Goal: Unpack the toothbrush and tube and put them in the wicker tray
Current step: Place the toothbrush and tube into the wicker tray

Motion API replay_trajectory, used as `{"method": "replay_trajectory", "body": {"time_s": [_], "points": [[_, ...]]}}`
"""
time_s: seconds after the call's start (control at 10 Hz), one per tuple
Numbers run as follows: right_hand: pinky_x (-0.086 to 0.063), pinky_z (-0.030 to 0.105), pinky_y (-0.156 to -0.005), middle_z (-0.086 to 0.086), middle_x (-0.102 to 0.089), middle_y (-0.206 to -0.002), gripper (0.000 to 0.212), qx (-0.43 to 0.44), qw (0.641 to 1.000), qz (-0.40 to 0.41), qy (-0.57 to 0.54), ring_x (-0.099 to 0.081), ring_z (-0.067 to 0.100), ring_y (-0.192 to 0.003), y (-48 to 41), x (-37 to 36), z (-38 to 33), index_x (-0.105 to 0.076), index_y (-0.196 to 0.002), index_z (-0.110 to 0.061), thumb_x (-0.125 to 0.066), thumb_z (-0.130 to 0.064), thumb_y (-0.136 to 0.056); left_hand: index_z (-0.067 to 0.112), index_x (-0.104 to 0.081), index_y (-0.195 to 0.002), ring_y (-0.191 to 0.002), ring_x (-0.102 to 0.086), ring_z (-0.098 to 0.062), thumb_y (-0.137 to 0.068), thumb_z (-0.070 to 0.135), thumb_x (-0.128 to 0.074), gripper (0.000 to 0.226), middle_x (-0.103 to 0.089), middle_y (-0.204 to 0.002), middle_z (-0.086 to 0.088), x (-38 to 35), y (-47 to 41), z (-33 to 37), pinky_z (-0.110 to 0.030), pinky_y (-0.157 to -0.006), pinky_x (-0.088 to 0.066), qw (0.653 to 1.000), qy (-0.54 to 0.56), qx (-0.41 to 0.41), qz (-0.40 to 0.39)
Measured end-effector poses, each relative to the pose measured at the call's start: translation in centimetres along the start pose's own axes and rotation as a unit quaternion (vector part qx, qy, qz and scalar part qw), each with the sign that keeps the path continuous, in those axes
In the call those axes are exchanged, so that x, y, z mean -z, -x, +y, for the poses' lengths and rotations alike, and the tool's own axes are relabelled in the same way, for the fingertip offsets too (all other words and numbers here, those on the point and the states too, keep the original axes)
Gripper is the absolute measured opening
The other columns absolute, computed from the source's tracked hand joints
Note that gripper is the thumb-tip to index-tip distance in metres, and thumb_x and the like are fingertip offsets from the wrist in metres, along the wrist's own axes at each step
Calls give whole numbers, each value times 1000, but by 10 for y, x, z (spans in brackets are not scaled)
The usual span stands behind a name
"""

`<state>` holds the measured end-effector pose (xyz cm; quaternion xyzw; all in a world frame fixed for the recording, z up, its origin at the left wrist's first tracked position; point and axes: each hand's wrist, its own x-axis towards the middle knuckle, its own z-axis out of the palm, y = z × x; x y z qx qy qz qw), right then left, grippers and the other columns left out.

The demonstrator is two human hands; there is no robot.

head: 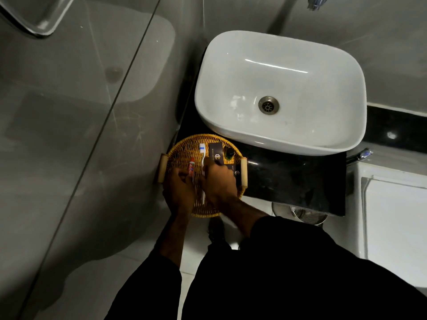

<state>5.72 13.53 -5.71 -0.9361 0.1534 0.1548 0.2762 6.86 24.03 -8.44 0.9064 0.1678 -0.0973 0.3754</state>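
A round wicker tray [182, 148] with two wooden handles sits on the black counter, left of the basin. In it lie a white toothbrush [202, 153] with a blue-striped head and a small red tube [190, 168], side by side and pointing away from me. My left hand [180, 192] rests over the tube's near end, fingertips touching it. My right hand [219, 181] lies over the toothbrush's handle, fingers curled on it. The lower parts of both items are hidden under my hands.
A dark box [216, 153] and a small dark bottle [229, 154] lie in the tray's right half. A white basin [288, 65] fills the counter [288, 176] behind. A glass partition [92, 135] stands left; a white toilet tank [392, 204] is right.
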Motion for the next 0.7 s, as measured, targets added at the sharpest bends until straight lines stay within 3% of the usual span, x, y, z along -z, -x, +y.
{"method": "replay_trajectory", "body": {"time_s": [0.1,0.3,0.4,0.6,0.7], "points": [[-58,32,-81,12,-73,-112,22,-23,1000,-13,-5,-73,27,-98,-1,2,6,-65,-119,-9,-55,-24,-107,12,-65,-108,-102,-65,-24,-91,22,-64,19,-70,-113,-6,0,0,1,-30,-79,-43,1000,-2,-6,2],[-59,37,-95,11,-70,-125,29,0,1000,5,-6,-71,27,-110,8,-4,12,-68,-126,-10,-51,-25,-109,12,-66,-106,-99,-66,-25,-90,20,-65,18,-72,-110,-6,1,3,2,-29,-78,-42,1000,-10,-14,14],[-58,38,-98,11,-68,-128,27,1,999,36,-41,-70,28,-112,9,-9,14,-73,-121,-11,-54,-23,-107,14,-66,-104,-100,-65,-24,-90,18,-64,14,-71,-110,-5,0,4,5,-27,-78,-40,1000,-15,-6,27],[-50,32,-93,8,-72,-117,23,26,989,43,-137,-68,23,-107,23,6,26,-77,-114,-17,-61,-29,-103,8,-60,-108,-107,-58,-29,-98,25,-50,21,-60,-120,-14,-3,18,19,-28,-82,-39,997,-27,-40,58],[-56,35,-87,3,-78,-101,19,69,977,73,-190,-71,19,-94,39,26,30,-80,-101,-23,-64,-33,-98,9,-63,-107,-107,-59,-33,-94,25,-58,22,-62,-116,-15,-1,40,33,-40,-94,-47,989,-45,-120,72]]}}
